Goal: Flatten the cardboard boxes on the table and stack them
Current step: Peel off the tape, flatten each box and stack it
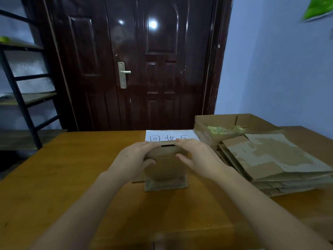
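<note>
If you push down too fast, the little box [165,166] could slip out sideways or bend crooked, because only your fingers hold its top. It stands in the middle of the table [72,177], right between your hands. Your left hand [133,159] and right hand [196,157] both curl round its top edge. The flat stack [270,159] lies near, on your right.

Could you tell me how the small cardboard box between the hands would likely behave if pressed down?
The small cardboard box probably gives easily: its top already bows between the left hand and right hand. It looks light and unlikely to roll.
</note>
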Action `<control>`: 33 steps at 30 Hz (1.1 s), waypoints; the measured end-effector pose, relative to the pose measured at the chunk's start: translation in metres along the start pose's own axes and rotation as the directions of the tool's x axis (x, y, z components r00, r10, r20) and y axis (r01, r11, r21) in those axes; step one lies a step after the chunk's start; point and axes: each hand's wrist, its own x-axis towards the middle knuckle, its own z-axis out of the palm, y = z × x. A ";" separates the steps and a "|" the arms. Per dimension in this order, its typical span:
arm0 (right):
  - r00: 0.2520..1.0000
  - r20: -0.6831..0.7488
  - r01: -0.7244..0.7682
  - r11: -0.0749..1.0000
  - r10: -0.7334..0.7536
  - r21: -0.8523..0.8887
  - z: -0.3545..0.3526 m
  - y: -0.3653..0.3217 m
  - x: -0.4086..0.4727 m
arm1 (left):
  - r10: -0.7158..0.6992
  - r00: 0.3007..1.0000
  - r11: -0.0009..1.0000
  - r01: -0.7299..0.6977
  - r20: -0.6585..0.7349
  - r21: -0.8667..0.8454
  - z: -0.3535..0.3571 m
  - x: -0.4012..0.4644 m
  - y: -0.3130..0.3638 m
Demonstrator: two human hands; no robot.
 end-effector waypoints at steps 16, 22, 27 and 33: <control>0.985 0.140 -0.101 0.995 0.097 0.023 0.029 -0.003 -0.007 | -0.046 0.999 0.992 0.043 -0.025 -0.121 0.024 -0.021 -0.001; 0.996 -0.047 -0.070 0.997 0.072 0.041 0.046 -0.006 -0.007 | -0.107 0.988 0.993 0.102 -0.107 -0.056 0.035 -0.021 0.008; 0.996 -0.049 -0.079 0.996 0.081 0.044 0.047 -0.006 -0.009 | -0.031 0.993 0.997 0.039 -0.117 0.073 0.035 -0.020 0.009; 0.996 -0.036 -0.081 0.995 0.083 0.052 0.047 -0.007 -0.011 | 0.150 0.985 0.979 -0.135 -0.090 0.153 0.027 -0.007 0.021</control>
